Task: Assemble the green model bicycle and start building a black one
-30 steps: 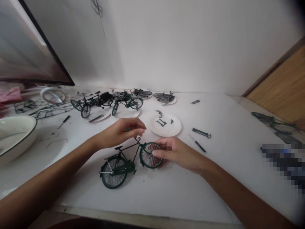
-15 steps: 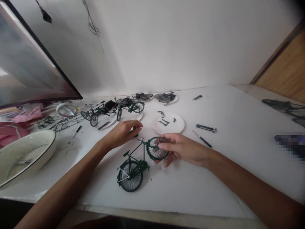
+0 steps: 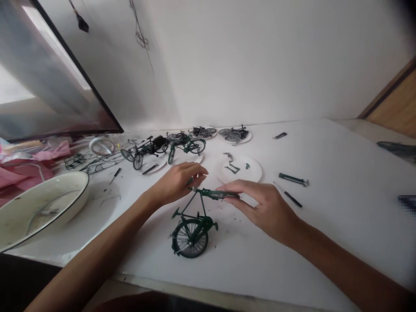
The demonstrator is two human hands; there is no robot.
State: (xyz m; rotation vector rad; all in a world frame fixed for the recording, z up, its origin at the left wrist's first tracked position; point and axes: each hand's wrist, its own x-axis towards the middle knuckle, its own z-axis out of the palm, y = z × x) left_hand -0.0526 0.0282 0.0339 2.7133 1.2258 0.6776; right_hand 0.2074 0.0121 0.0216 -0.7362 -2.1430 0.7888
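Note:
A green model bicycle (image 3: pixel 192 237) stands tilted on the white table, its rear wheel towards me and its front wheel turned nearly edge-on. My right hand (image 3: pixel 260 199) pinches that front wheel between thumb and fingers. Above the handlebar, my left hand (image 3: pixel 180 180) is closed with curled fingers; a green bit shows beneath them, apparently the handlebar's far side, though the contact is partly hidden. Just beyond my hands lies a white plate (image 3: pixel 256 173) carrying small dark parts. To its right are a green hand pump-shaped piece (image 3: pixel 293 179) and a screwdriver (image 3: pixel 288 194).
Several model bicycles (image 3: pixel 151 149) stand at the back left, and others lie on plates along the wall. A cream enamel basin (image 3: pixel 69 212) sits at the left edge, near pink cloth (image 3: pixel 19 180). Another screwdriver (image 3: pixel 115 175) lies behind the basin.
My right hand has turned the front wheel from facing me to nearly edge-on, with the handlebar turning too. The left hand stays by the handlebar. The whole view has shifted slightly.

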